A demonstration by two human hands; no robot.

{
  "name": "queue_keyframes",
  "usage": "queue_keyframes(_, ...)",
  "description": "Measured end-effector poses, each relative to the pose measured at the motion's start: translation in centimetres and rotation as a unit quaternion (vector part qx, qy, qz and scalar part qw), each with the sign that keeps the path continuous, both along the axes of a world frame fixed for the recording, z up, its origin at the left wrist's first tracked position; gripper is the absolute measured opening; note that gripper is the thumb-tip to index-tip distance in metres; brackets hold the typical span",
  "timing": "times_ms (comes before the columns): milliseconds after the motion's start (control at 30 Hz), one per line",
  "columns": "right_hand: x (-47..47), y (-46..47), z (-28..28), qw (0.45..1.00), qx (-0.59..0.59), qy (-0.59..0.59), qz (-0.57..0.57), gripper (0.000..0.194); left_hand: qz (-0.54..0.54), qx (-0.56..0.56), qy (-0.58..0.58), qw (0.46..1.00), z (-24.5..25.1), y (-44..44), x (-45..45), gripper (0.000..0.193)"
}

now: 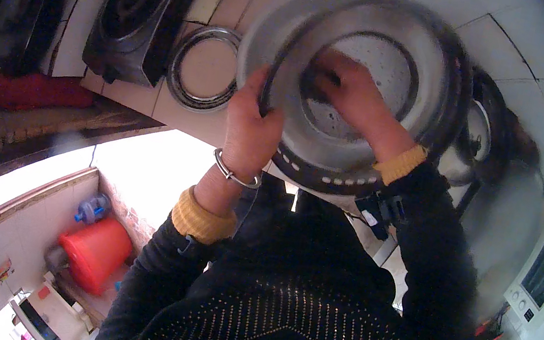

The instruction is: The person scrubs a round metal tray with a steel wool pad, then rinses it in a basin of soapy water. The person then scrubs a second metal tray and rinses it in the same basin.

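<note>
A wide stainless-steel basin (350, 159) is tilted in front of me, with drops on its round bottom. It has a row of small slots or bright reflections along its near edge. My left hand (256, 118), with a bangle at the wrist, grips the basin's left rim, thumb on the inner side. My right hand (354, 89) reaches inside, fingers down against the left part of the bottom. Its fingertips are blurred and in shadow; whether they hold something cannot be told. Another broad metal vessel (267, 41) shows behind the basin, partly covered by it.
Left of the basin a metal ring-rimmed dish or ring (175, 65) lies on the tiled counter (139, 100). Beyond it stands a gas stove (134, 9). Lidded cookware (474, 135) is at the right, near the wall. A red bucket (96, 254) stands low at the left.
</note>
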State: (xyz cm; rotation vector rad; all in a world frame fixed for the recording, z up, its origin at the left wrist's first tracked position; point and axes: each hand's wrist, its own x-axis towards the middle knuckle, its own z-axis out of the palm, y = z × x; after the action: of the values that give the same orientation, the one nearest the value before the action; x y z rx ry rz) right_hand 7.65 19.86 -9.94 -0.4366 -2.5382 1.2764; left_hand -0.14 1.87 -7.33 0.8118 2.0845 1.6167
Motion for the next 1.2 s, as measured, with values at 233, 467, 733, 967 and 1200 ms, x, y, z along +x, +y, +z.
queue_keyframes(233,-1.6,0.3,1.3,0.941,-0.197,0.093,-0.258,0.029,0.002,0.009,-0.037,0.999,0.4,-0.3,0.8,0.052)
queue_keyframes(467,0.5,-1.4,0.1,0.998,-0.004,-0.045,0.042,0.032,-0.015,0.013,0.07,0.997,-0.5,-0.7,0.1,0.05)
queue_keyframes(733,-1.2,0.0,2.1,0.921,-0.23,0.138,-0.281,0.03,-0.002,0.01,-0.088,0.996,1.8,-1.6,2.0,0.05)
queue_keyframes(967,-0.5,-1.8,2.6,0.986,-0.08,0.071,-0.132,0.03,0.012,0.05,-0.1,0.994,2.7,-1.9,2.3,0.051)
queue_keyframes(1200,-1.5,-1.4,1.7,0.993,0.093,0.049,0.044,0.033,0.032,0.032,-0.059,0.997,1.9,-1.5,1.2,0.054)
